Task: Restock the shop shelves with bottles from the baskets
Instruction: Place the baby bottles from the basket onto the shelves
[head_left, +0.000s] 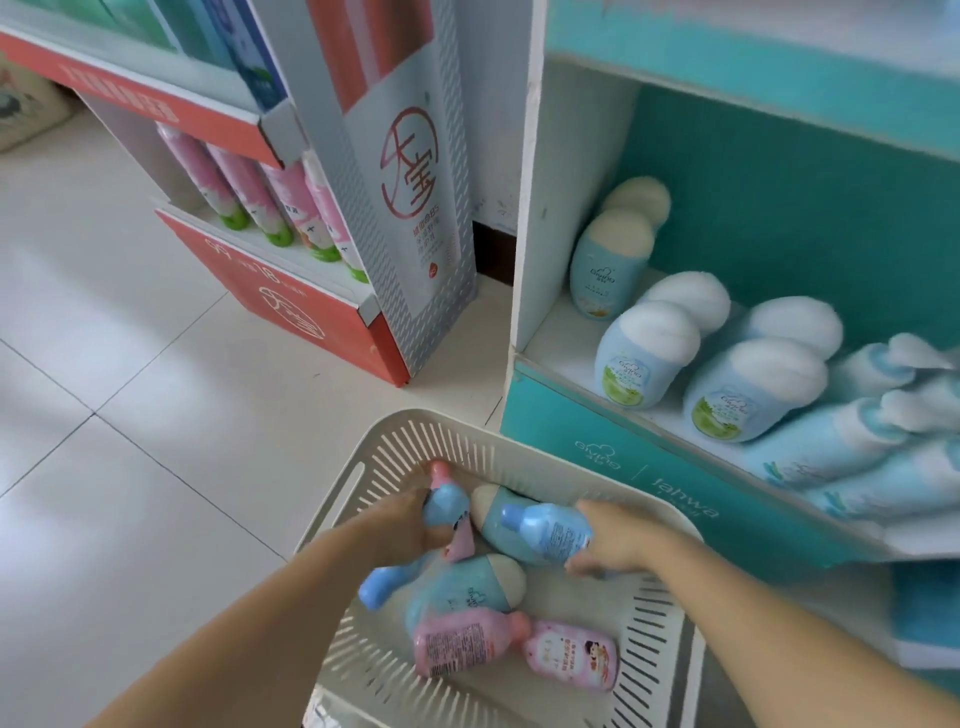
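So this is the pick-up step: both hands are down in the white slotted basket (363, 470), which sits on the floor right in front of the teal shelf unit (613, 462).

The left grip (410, 525) looks curled round a blue bottle with a pink cap (448, 500). It's a bit blurry, but the fingers seem wrapped on the body. The right grip (618, 540) is closed round the bottom end of a blue bottle with a blue cap (545, 527), thumb on top and fingers underneath.

Both bottles are inside the basket, lying among the rest: a teal bottle with a cream cap (483, 584) and a couple of pink bottles (462, 644).

Next move, I reckon: lift both clear of the pile and stand them on the shelf by the white-capped blue bottles (639, 364). There's open space at the front left, but those are packed close, so easy to knock over.
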